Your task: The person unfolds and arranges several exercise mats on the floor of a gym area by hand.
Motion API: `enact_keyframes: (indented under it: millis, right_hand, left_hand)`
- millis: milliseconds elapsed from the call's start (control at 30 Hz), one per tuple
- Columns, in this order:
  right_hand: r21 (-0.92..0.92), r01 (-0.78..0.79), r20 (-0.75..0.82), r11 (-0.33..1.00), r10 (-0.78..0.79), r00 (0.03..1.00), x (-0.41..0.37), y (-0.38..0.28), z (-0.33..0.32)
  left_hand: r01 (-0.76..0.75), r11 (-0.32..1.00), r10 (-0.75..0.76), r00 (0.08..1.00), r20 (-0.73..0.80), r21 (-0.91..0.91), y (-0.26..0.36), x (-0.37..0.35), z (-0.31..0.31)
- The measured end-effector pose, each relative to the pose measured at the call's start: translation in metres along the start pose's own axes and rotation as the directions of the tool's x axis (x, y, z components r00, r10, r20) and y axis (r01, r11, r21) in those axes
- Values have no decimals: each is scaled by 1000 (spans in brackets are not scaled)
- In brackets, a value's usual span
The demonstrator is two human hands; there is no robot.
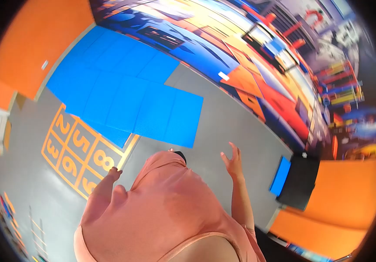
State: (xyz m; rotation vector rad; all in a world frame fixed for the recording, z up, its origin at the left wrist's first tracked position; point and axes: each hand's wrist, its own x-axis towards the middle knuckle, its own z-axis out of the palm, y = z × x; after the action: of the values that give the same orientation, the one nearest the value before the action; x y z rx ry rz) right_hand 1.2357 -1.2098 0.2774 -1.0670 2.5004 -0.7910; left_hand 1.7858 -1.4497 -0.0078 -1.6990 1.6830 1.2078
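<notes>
Your right hand point(233, 160) is empty, fingers spread, raised over the grey floor point(223, 126). Your left hand point(114, 174) hangs near the number grid point(81, 153); its grip can't be told. The blue mats point(127, 96) lie farther off, left. Probably best to square up to their near edge before reaching.

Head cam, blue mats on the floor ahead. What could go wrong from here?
1. The blue mats lie staggered, with corners jutting toward the shoe: a trip seems possible.
2. The left hand and right hand touch nothing, so a stumble might go unbraced.
3. The shirt hides the floor underfoot.
</notes>
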Motion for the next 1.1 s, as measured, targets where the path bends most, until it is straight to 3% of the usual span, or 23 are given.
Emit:
enact_keyframes:
  millis: [33, 100, 167, 233, 300, 333, 367, 400, 467, 500, 567, 600, 667, 733, 767, 800, 867, 967, 1000, 1100]
  right_hand:
    - [-13, 37, 26, 999, -36, 999, 19, 11, -7]
    - [-36, 45, 89, 998, -42, 995, 62, 47, -22]
    - [-30, 63, 138, 998, -59, 989, 99, 78, -43]
    - [-11, 81, 182, 997, -78, 980, 143, 95, -64]
    - [36, -110, 246, 993, 98, 964, 182, 102, -80]
    - [35, -75, 275, 997, 62, 959, 197, 105, -80]
    - [81, -142, 297, 986, 112, 948, 217, 108, -83]
    - [122, -208, 324, 971, 159, 932, 237, 112, -85]
    - [145, -111, 378, 983, 48, 924, 278, 173, -66]
    - [181, -45, 404, 982, -33, 914, 313, 188, -55]
    - [79, 62, 479, 995, -93, 873, 354, 179, -42]
    - [-14, 115, 511, 993, -92, 855, 355, 174, -45]
    - [-72, 251, 561, 965, -169, 811, 374, 140, -40]
    - [-121, 452, 563, 884, -314, 765, 409, 139, -29]
    - [-108, 468, 589, 877, -323, 741, 427, 132, -27]
    - [-19, 482, 636, 876, -361, 682, 446, 117, -22]
    - [92, 504, 682, 859, -423, 596, 475, 86, -10]
    - [65, 554, 717, 830, -425, 552, 508, 61, -7]
    - [73, 563, 727, 823, -430, 535, 518, 60, -3]
    - [97, 541, 755, 836, -416, 507, 535, 54, 6]
  left_hand:
    - [14, 997, -15, 1000, -22, -73, 14, 9, 16]
    - [62, 964, -44, 996, 75, -258, 51, 48, 52]
    - [106, 857, -21, 985, 173, -504, 150, 5, 36]
    - [-157, 879, 131, 987, -88, -451, 201, 27, 57]
    - [-246, 837, 197, 969, -151, -488, 252, 46, 63]
    - [-268, 825, 214, 963, -164, -498, 277, 43, 54]
    - [-293, 808, 233, 956, -180, -511, 302, 33, 43]
    - [-281, 792, 200, 958, -205, -542, 319, 31, 43]
    - [-348, 828, 169, 902, -396, -439, 340, 26, 48]
    - [-329, 813, 117, 901, -419, -480, 347, 22, 51]
    - [-258, 609, -149, 892, -428, -750, 367, -7, 79]
    - [-231, 573, -200, 891, -407, -786, 377, -26, 102]
    - [-289, 421, -402, 790, -462, -860, 395, -64, 134]
    - [-284, 328, -542, 724, -426, -901, 430, -108, 157]
    - [-301, 272, -624, 667, -406, -914, 445, -124, 167]
    - [-290, 269, -646, 653, -395, -919, 458, -127, 183]
    - [-498, 79, -685, 602, -410, -864, 481, -109, 217]
    - [-465, 88, -678, 620, -395, -881, 510, -83, 255]
    - [-354, 54, -689, 663, -291, -934, 532, -115, 233]
    - [-395, 38, -701, 644, -306, -918, 562, -133, 229]
